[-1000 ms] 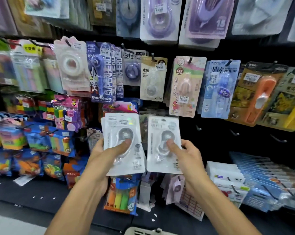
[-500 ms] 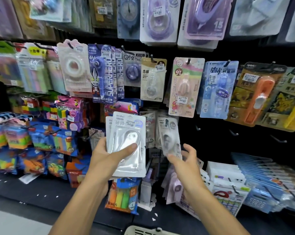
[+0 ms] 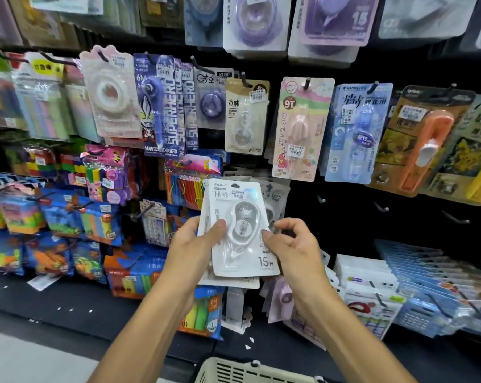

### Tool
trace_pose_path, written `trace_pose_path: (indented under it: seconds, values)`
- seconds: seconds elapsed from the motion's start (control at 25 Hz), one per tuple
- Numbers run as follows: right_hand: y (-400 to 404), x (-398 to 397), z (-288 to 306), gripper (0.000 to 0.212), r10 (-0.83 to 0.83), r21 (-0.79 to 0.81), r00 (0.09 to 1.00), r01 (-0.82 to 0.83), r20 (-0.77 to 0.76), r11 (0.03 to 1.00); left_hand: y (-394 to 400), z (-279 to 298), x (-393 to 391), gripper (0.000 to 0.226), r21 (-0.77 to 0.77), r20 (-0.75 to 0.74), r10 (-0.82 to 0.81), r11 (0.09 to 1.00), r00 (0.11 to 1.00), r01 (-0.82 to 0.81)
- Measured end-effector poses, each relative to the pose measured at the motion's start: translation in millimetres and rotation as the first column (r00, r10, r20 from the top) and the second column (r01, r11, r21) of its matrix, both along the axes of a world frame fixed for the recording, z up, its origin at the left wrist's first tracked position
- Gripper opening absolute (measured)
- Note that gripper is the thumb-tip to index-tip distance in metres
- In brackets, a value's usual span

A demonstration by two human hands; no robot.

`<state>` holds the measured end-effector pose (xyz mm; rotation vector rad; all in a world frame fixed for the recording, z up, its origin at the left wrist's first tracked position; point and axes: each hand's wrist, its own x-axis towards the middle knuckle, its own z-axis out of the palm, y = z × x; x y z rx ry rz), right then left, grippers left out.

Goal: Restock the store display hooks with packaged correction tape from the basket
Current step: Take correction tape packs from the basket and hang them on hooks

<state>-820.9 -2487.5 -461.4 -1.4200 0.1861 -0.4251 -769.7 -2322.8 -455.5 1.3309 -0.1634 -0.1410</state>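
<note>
Quick count: 2 hands, left hand (image 3: 195,244) and right hand (image 3: 294,244). At least 2 white correction tape packs (image 3: 242,230) stacked in the left one, maybe more, can't tell. 1 basket (image 3: 234,370) at the bottom edge. 3 bare hooks (image 3: 380,208) on the dark panel to the right. 2 "SUPERHERO" cards (image 3: 173,111) showing, approx. Other hanging packs too many and too blurry to count.

Bright, even light falls from overhead, glinting off the plastic blister packs above the hands (image 3: 245,247). Packs far left and top are smeared and soft, bowed by wide-angle distortion; the backing right of the hands is deep black.
</note>
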Motion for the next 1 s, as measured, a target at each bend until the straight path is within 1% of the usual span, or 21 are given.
trace_pose_path:
  seconds: [0.04, 0.16, 0.2, 0.28, 0.36, 0.44, 0.48, 0.56, 0.6, 0.64, 0.68, 0.72, 0.8, 0.84, 0.88, 0.92, 0.96, 1.0]
  values:
    - [-1, -2, -1, 0.017, 0.02, -0.017, 0.999, -0.02, 0.041, 1.0, -1, 0, 0, 0.016, 0.004, 0.006, 0.008, 1.0, 1.0, -0.008]
    - [-2, -8, -5, 0.03, 0.191, 0.009, 0.975, -0.193, 0.113, 0.981, -1, 1, 0, 0.024, -0.027, -0.001, 0.055, 0.998, 0.998, -0.055]
    - [-3, -8, -6, 0.031, 0.189, -0.01, 0.975, -0.189, 0.119, 0.982, 0, 1, 2, 0.024, -0.019, 0.007, 0.081, 0.997, 0.997, -0.081]
    - [-9, -9, -8, 0.032, 0.061, -0.046, 0.991, -0.056, 0.122, 0.997, 3, 1, 5, 0.02, 0.01, 0.033, 0.133, 0.991, 0.99, -0.134]
    - [-18, -12, -11, 0.03, -0.087, -0.097, 0.99, 0.098, 0.107, 0.991, 7, 1, 9, 0.016, 0.014, 0.058, 0.192, 0.981, 0.98, -0.193]
    - [-23, -14, -16, 0.027, -0.165, -0.206, 0.983, 0.179, 0.086, 0.962, 11, 2, 12, 0.014, 0.012, 0.082, 0.232, 0.972, 0.969, -0.234]
    - [-24, -14, -18, 0.026, -0.192, -0.291, 0.978, 0.207, 0.081, 0.934, 11, 2, 14, 0.013, 0.019, 0.094, 0.239, 0.97, 0.966, -0.242]
    - [-23, -8, -19, 0.023, -0.254, -0.469, 0.963, 0.264, 0.085, 0.843, 10, 0, 15, 0.014, 0.036, 0.106, 0.24, 0.969, 0.965, -0.245]
    - [-23, -3, -17, 0.023, -0.288, -0.508, 0.954, 0.288, 0.08, 0.812, 8, -1, 15, 0.015, 0.048, 0.107, 0.236, 0.969, 0.966, -0.242]
    - [-23, 2, -14, 0.024, -0.313, -0.494, 0.948, 0.298, 0.054, 0.817, 6, -3, 15, 0.017, 0.059, 0.108, 0.228, 0.97, 0.968, -0.235]
    - [-23, 5, -10, 0.028, -0.311, -0.43, 0.951, 0.277, -0.009, 0.859, 5, -4, 15, 0.017, 0.063, 0.111, 0.22, 0.972, 0.969, -0.228]
    - [-22, 7, -9, 0.036, -0.282, -0.356, 0.956, 0.235, -0.085, 0.905, 4, -4, 15, 0.017, 0.062, 0.114, 0.217, 0.972, 0.97, -0.225]
    - [-18, 2, -9, 0.055, -0.183, -0.309, 0.965, 0.119, -0.186, 0.944, 1, -4, 17, 0.018, 0.07, 0.133, 0.2, 0.975, 0.971, -0.21]
    - [-15, -1, -11, 0.06, -0.078, -0.247, 0.98, 0.031, -0.183, 0.969, -2, -5, 16, 0.02, 0.089, 0.149, 0.179, 0.977, 0.973, -0.193]
    - [-10, -2, -13, 0.061, 0.075, -0.142, 0.987, -0.096, -0.145, 0.985, -5, -6, 16, 0.02, 0.123, 0.174, 0.132, 0.98, 0.976, -0.155]
    - [-5, -3, -14, 0.058, 0.216, -0.039, 0.971, -0.221, -0.102, 0.975, -10, -7, 14, 0.02, 0.166, 0.195, 0.059, 0.982, 0.979, -0.092]
    - [-1, -2, -16, 0.052, 0.297, 0.026, 0.954, -0.296, -0.046, 0.955, -14, -7, 13, 0.018, 0.215, 0.208, -0.024, 0.976, 0.978, -0.022]
    - [3, 1, -16, 0.046, 0.291, 0.034, 0.957, -0.29, -0.008, 0.956, -17, -7, 12, 0.018, 0.269, 0.226, -0.092, 0.963, 0.97, 0.029]
